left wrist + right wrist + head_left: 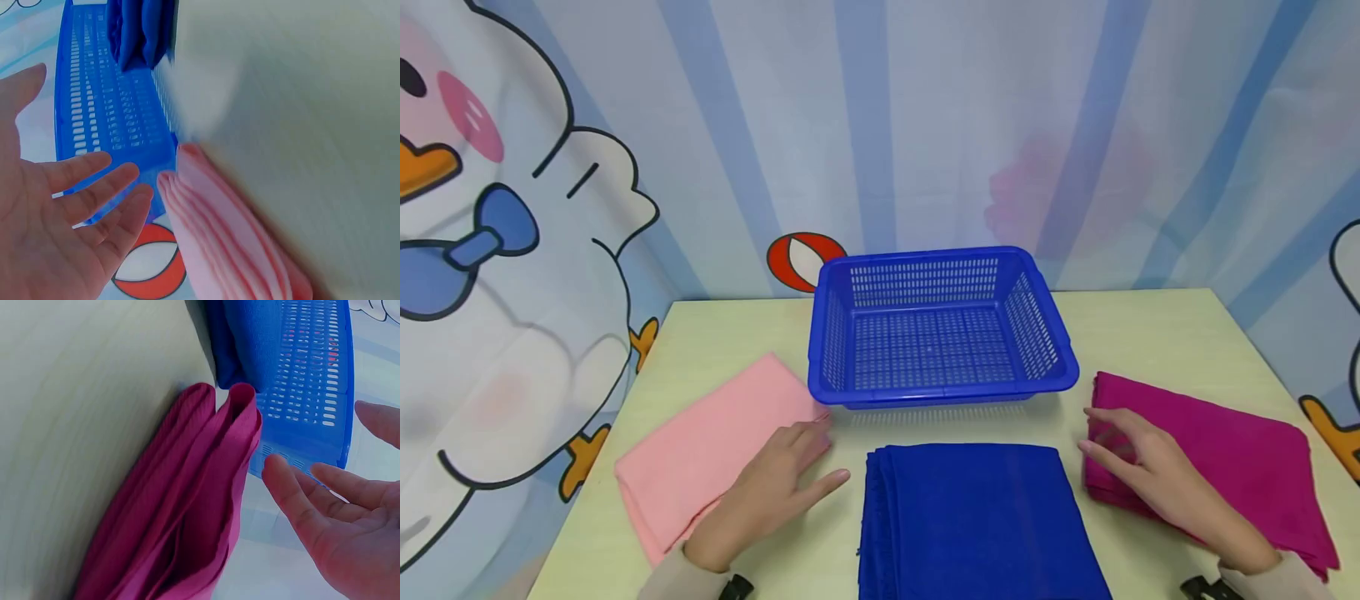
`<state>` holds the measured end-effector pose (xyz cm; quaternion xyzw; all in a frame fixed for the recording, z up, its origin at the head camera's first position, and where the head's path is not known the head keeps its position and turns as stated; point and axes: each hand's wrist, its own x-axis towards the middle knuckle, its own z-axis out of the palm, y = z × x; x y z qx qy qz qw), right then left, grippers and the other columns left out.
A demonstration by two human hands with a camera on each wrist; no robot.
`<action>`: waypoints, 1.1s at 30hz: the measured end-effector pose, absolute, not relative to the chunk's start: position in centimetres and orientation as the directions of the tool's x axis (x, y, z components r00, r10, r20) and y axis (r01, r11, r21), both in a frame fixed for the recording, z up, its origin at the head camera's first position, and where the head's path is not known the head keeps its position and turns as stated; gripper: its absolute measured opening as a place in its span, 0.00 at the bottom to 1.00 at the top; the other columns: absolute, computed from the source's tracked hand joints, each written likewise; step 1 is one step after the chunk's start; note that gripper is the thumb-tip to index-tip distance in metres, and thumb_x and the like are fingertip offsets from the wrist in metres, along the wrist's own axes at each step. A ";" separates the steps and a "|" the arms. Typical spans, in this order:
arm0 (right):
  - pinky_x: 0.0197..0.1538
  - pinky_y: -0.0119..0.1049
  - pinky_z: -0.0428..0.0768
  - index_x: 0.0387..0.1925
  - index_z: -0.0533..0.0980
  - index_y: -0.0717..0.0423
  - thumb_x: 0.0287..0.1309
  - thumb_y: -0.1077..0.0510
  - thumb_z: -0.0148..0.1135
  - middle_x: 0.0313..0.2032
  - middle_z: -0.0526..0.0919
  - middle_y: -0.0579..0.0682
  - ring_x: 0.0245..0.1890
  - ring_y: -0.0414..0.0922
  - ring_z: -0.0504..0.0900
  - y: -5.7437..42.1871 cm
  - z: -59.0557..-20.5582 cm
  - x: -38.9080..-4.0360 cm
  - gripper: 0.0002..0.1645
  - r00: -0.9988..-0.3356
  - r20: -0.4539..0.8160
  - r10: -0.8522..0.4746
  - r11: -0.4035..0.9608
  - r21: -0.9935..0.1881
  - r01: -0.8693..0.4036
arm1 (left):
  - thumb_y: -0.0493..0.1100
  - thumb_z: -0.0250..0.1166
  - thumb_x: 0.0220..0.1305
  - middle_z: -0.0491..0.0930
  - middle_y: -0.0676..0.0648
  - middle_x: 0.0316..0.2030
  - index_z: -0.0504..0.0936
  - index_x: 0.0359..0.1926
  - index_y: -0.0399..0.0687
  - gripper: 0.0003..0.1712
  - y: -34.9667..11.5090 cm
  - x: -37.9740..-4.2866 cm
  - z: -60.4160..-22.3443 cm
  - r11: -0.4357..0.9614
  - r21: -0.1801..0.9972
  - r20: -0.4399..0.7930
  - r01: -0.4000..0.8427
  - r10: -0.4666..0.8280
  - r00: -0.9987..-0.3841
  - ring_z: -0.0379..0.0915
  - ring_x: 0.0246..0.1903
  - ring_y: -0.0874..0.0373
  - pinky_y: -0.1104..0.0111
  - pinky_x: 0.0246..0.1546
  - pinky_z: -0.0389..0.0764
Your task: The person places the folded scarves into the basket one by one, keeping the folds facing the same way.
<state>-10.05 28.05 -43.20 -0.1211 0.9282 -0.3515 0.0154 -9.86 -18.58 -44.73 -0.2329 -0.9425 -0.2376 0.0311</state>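
Note:
On the left lies a folded pink cloth (722,442), its layered edge showing in the left wrist view. My left hand (775,487) hovers over its right side, fingers extended and thumb spread, holding nothing. A folded magenta cloth (1210,458) lies at the right. Over its left edge is my right hand (1157,475), fingers loosely bent and thumb apart, with nothing in its grasp. Between the hands sits a folded blue cloth (977,525), frayed along its left side. The right wrist view shows the magenta layers (187,506) beside the relaxed right fingers.
A blue plastic basket (932,346) with slotted walls stands behind the blue cloth, nothing inside it. The pale table (1150,325) ends at a cartoon-printed curtain (925,125) at the back and sides.

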 end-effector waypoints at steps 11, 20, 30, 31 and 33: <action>0.37 0.32 0.83 0.58 0.76 0.66 0.71 0.52 0.59 0.42 0.83 0.48 0.38 0.39 0.83 27.4 -43.7 -9.7 0.24 -0.970 0.031 -0.240 0.686 -0.702 -0.192 | 0.66 0.59 0.68 0.73 0.39 0.64 0.71 0.67 0.37 0.41 -16.8 -9.5 -45.1 0.769 0.484 0.095 0.417 0.428 -0.899 0.63 0.67 0.41 0.49 0.67 0.64; 0.36 0.30 0.84 0.54 0.76 0.71 0.68 0.57 0.63 0.34 0.84 0.48 0.31 0.40 0.83 26.6 -44.3 -9.6 0.22 -0.962 -0.012 -0.272 0.639 -0.750 -0.172 | 0.67 0.57 0.69 0.77 0.41 0.59 0.71 0.66 0.36 0.42 -15.8 -9.2 -45.1 0.741 0.566 0.042 0.361 0.412 -0.910 0.77 0.53 0.48 0.54 0.56 0.78; 0.35 0.31 0.84 0.53 0.77 0.72 0.68 0.58 0.63 0.38 0.85 0.51 0.33 0.40 0.84 25.8 -44.8 -9.2 0.21 -0.950 -0.094 -0.297 0.641 -0.757 -0.125 | 0.61 0.60 0.70 0.79 0.39 0.52 0.74 0.62 0.30 0.38 -15.4 -9.2 -45.9 0.684 0.632 0.054 0.363 0.429 -0.902 0.81 0.39 0.52 0.64 0.40 0.84; 0.35 0.31 0.85 0.53 0.77 0.72 0.68 0.58 0.63 0.39 0.85 0.52 0.34 0.41 0.85 25.7 -44.8 -9.1 0.21 -0.949 -0.100 -0.300 0.642 -0.757 -0.123 | 0.60 0.60 0.70 0.80 0.39 0.53 0.74 0.61 0.29 0.37 -15.3 -9.1 -45.9 0.678 0.639 0.057 0.363 0.428 -0.902 0.82 0.39 0.53 0.65 0.39 0.84; 0.35 0.31 0.85 0.53 0.76 0.73 0.68 0.59 0.62 0.39 0.85 0.52 0.34 0.41 0.85 25.5 -44.9 -9.0 0.21 -0.948 -0.109 -0.300 0.652 -0.748 -0.121 | 0.59 0.60 0.71 0.80 0.39 0.52 0.75 0.60 0.29 0.36 -15.2 -9.1 -46.0 0.670 0.649 0.061 0.360 0.425 -0.903 0.82 0.38 0.53 0.65 0.38 0.84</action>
